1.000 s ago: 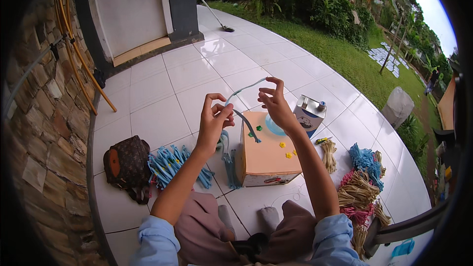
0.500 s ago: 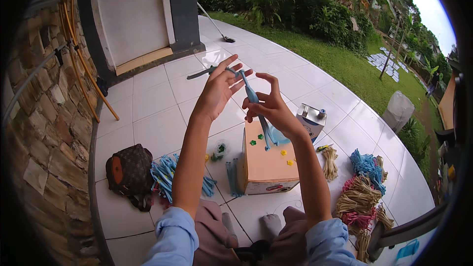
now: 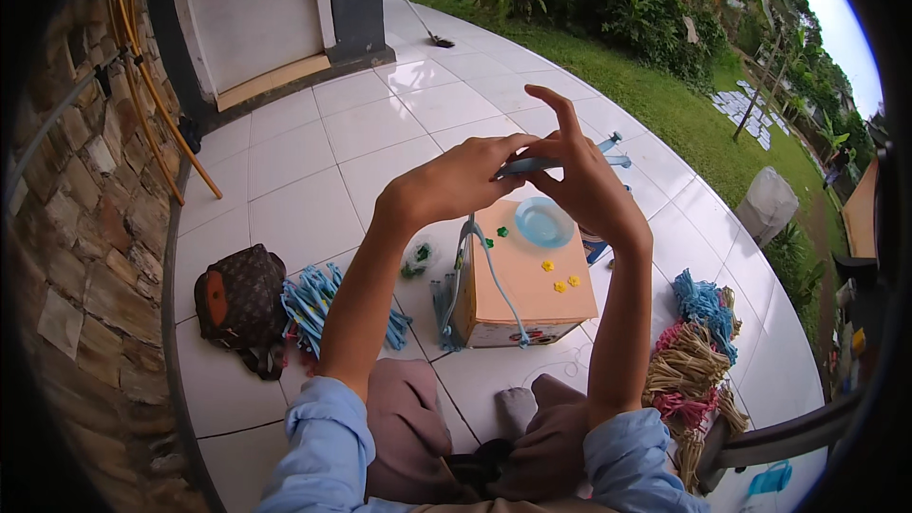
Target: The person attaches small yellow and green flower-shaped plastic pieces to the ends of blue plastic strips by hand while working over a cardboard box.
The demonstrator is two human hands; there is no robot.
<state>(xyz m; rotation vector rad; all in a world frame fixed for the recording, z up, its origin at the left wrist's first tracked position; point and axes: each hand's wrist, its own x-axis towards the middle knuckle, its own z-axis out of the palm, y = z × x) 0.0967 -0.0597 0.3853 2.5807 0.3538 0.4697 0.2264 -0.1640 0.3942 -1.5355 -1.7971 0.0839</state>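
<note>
Both my hands are raised over a box (image 3: 532,285) with a peach-coloured top. They meet at a flat blue cord strap (image 3: 532,165), pinched by my left hand (image 3: 456,179) from the left. My right hand (image 3: 594,180) grips the strap too, its index finger lifted. Knotted ends stick out past the right hand, and thin blue strands hang below the left hand in front of the box. On the box top lie small yellow flower-shaped pieces (image 3: 560,277), green ones (image 3: 502,231) and a round translucent blue dish (image 3: 543,222).
Left of the box are a brown patterned bag (image 3: 239,299), a pile of blue cords (image 3: 318,309) and a clear bag with green pieces (image 3: 418,256). Beige, pink and blue cord bundles (image 3: 692,370) lie at the right. A stone wall (image 3: 85,275) borders the left.
My hands have come together and lower, and the left hand has turned over. The strap has swung from hanging at the right hand to lying across both hands, with strands dangling at the left.
</note>
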